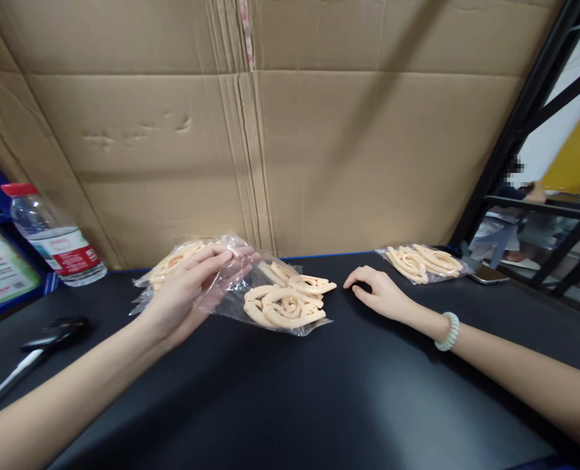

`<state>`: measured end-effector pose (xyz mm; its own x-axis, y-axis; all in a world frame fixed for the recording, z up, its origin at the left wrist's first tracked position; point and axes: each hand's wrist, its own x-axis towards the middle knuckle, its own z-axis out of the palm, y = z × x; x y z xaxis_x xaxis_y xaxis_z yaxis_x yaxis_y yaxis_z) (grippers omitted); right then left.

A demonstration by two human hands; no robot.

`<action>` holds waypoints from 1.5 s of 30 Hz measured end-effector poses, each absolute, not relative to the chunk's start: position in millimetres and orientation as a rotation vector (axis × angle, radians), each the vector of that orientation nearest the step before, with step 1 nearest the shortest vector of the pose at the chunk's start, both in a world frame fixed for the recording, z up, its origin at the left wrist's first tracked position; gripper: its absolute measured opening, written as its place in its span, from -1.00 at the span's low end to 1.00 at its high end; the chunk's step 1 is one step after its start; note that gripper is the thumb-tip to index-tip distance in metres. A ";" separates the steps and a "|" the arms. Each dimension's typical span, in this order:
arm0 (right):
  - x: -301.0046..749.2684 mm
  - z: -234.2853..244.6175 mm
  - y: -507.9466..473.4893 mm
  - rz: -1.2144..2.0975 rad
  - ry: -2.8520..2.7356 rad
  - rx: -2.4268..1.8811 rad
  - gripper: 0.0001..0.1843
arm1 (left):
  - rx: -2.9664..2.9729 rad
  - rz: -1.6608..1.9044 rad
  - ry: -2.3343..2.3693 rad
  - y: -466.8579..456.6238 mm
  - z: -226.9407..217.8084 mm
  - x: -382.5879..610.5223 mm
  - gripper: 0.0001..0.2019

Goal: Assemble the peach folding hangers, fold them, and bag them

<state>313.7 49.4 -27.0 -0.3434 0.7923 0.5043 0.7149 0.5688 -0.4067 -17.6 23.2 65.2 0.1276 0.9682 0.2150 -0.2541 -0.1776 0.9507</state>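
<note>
My left hand (184,290) pinches the upper left end of a clear plastic bag (231,300) between thumb and fingers. Inside the bag, several beige, curved, ring-like pieces (290,307) are bunched at its right end. Behind that hand, partly hidden by it, lies another clear bag of beige pieces (172,261). My right hand (378,290) is low over the black table, right of the held bag and apart from it. Its fingers are loosely curled, with a gap between thumb and forefinger and nothing in them. A pale coiled band circles the right wrist.
A third bag of beige pieces (424,262) lies at the back right beside a phone (488,274). At left stand a red-capped water bottle (57,238) and a black device with a white cable (55,333). Cardboard (368,163) walls the back. Beyond the black frame is a person.
</note>
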 end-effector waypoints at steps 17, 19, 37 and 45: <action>315.1 -32.7 53.9 0.138 -2.062 -1.206 -0.74 | 1.357 1.814 0.643 20.3 128.4 -45.1 -0.79; 314.5 -32.3 53.4 0.138 -2.066 -1.209 -0.74 | 1.384 1.845 0.626 27.6 133.5 -57.1 -0.78; 311.5 -32.3 52.2 0.110 -2.062 -1.185 -0.76 | 1.923 1.586 2.009 83.5 60.1 -133.6 -0.71; 307.5 -26.7 47.3 0.087 -2.053 -1.131 -0.78 | 2.551 1.502 1.600 45.9 65.0 -60.7 -0.87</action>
